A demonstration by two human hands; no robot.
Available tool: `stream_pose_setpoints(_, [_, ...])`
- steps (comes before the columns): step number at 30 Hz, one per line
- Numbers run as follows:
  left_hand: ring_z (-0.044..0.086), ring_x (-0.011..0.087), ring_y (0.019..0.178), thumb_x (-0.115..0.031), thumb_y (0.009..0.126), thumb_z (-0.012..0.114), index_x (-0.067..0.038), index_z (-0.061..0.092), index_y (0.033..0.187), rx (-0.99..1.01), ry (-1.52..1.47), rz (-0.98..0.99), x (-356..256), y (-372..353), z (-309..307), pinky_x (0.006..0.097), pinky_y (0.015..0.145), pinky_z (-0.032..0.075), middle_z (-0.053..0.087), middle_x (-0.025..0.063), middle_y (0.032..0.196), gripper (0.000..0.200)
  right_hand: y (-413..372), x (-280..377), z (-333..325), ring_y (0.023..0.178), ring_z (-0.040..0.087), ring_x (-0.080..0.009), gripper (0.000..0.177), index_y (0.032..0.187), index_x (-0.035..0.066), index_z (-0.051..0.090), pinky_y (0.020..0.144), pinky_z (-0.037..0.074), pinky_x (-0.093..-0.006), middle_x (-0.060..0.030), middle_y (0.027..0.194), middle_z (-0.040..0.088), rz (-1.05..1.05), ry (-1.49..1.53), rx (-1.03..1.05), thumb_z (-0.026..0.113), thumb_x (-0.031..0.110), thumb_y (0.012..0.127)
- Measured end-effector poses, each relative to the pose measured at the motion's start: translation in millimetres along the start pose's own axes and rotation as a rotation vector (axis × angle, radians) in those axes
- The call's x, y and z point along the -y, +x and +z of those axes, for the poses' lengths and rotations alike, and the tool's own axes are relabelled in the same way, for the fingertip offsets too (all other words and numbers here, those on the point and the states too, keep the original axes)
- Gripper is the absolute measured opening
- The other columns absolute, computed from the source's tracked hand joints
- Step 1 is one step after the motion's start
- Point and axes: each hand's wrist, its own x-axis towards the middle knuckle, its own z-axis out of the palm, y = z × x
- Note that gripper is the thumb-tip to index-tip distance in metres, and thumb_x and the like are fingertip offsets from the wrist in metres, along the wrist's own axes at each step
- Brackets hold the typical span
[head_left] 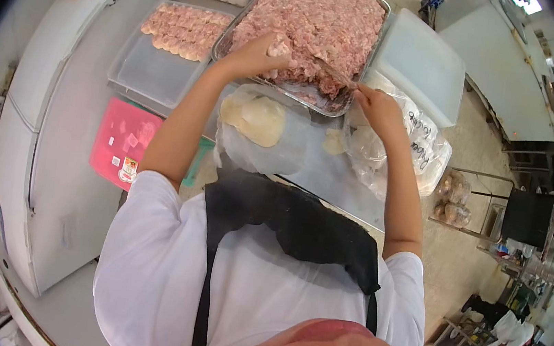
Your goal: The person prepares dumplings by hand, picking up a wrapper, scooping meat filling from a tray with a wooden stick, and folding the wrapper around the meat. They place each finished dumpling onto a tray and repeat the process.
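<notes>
L hand [255, 57] curled round pale lump [279, 47], at near-left edge of meat [314, 8] in tray [315, 101]. R hand [376, 107] grips thin tool [334, 73], tip in meat, btwn hands. Wrappers [254, 120] on plastic [245, 152], nearer body than L hand. Filled rows [184, 30] in tub [147, 76], left of L hand.

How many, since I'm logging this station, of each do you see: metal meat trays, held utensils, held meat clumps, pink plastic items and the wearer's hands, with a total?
Metal meat tray: 1
Held utensil: 1
Held meat clump: 1
Pink plastic item: 1
Left hand and right hand: 2 hands
Total: 6
</notes>
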Motion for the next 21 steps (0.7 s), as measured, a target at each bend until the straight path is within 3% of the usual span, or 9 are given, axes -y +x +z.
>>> stream_pose_setpoints(3, [0.062,0.0225,0.081,-0.036,0.07,0.075,-0.003,0.064,0.103,-0.313,0.133,0.567,-5.2,-21.0,-8.5,0.034,0.078,0.049,0.066,0.0092,0.09,0.048,-16.8,17.3,-34.1,0.086,0.065,-0.031,0.034,0.113,0.006,0.064,0.077,0.05,-0.0398,-0.0182,0.098,0.067,0.01,0.249,-0.005,0.055,0.032,0.092])
stream_pose_setpoints(6, [0.058,0.0251,0.104,-0.037,0.073,0.075,-0.003,0.063,0.109,0.0,0.196,0.372,-25.9,-29.8,-26.8,0.0362,0.093,0.043,0.065,0.0139,0.106,0.051,-23.2,58.1,-37.3,0.088,0.065,-0.0251,0.036,0.114,0.004,0.064,0.08,0.049,-0.0354,-0.0167,0.101,0.067,-0.055,0.604,-0.026,0.059,0.03,0.091])
stream_pose_setpoints(9, [0.057,0.0242,0.106,-0.036,0.073,0.077,-0.002,0.064,0.107,0.112,0.052,0.525,-23.5,-30.4,-40.5,0.0356,0.094,0.042,0.065,0.0126,0.107,0.05,-18.9,92.5,-26.9,0.091,0.063,-0.0232,0.032,0.114,0.005,0.064,0.081,0.047,-0.0313,-0.0168,0.1,0.067,-0.066,0.598,0.033,0.061,0.027,0.091])
stream_pose_setpoints(11, [0.056,0.024,0.109,-0.035,0.072,0.078,-0.002,0.063,0.109,0.057,0.135,0.51,-3.0,-23.3,-49.8,0.0353,0.096,0.041,0.064,0.0119,0.109,0.052,-5.6,99.5,-46.1,0.091,0.064,-0.024,0.032,0.113,0.004,0.065,0.081,0.047,-0.0307,-0.0172,0.101,0.067,-0.039,0.495,0.119,0.061,0.027,0.091])
stream_pose_setpoints(12, [0.055,0.0239,0.11,-0.035,0.071,0.078,-0.002,0.063,0.109,0.03,0.179,0.501,5.5,-22.2,-56.7,0.0352,0.096,0.04,0.064,0.0115,0.11,0.052,-2.7,101.2,-55.3,0.089,0.064,-0.0249,0.031,0.113,0.004,0.065,0.079,0.048,-0.0316,-0.0173,0.099,0.067,-0.122,0.349,0.072,0.061,0.026,0.091])
stream_pose_setpoints(15, [0.055,0.024,0.111,-0.033,0.071,0.078,-0.003,0.062,0.112,-0.046,0.032,0.462,5.1,-46.0,-83.2,0.0347,0.096,0.04,0.062,0.0098,0.115,0.053,-8.4,148.1,-63.3,0.084,0.063,-0.0324,0.031,0.113,0.007,0.065,0.074,0.05,-0.0363,-0.0156,0.097,0.067,-0.094,0.213,-0.137,0.06,0.027,0.089])
stream_pose_setpoints(16, [0.054,0.0234,0.111,-0.033,0.071,0.078,-0.004,0.062,0.111,0.004,0.049,0.467,13.2,-44.7,-93.9,0.0351,0.096,0.04,0.062,0.0097,0.115,0.052,-5.5,162.8,-51.1,0.084,0.063,-0.0326,0.03,0.112,0.008,0.065,0.072,0.049,-0.0401,-0.0141,0.094,0.067,-0.275,0.28,-0.254,0.06,0.027,0.089])
stream_pose_setpoints(18, [0.053,0.0222,0.111,-0.032,0.072,0.078,-0.005,0.062,0.111,0.104,0.081,0.475,29.0,-40.6,-117.1,0.0358,0.097,0.039,0.061,0.0095,0.114,0.05,8.8,182.1,-42.1,0.085,0.064,-0.0321,0.031,0.113,0.008,0.064,0.072,0.049,-0.0406,-0.013,0.096,0.067,-0.268,0.167,-0.174,0.059,0.027,0.09])
stream_pose_setpoints(21, [0.057,0.0179,0.096,-0.027,0.072,0.078,-0.006,0.063,0.105,0.032,0.042,0.411,47.2,-62.0,-145.7,0.0322,0.081,0.046,0.061,0.0083,0.108,0.042,20.2,217.1,-58.6,0.086,0.063,-0.0336,0.031,0.113,0.006,0.064,0.072,0.05,-0.0409,-0.0171,0.098,0.066,-0.187,0.156,-0.076,0.058,0.026,0.091])
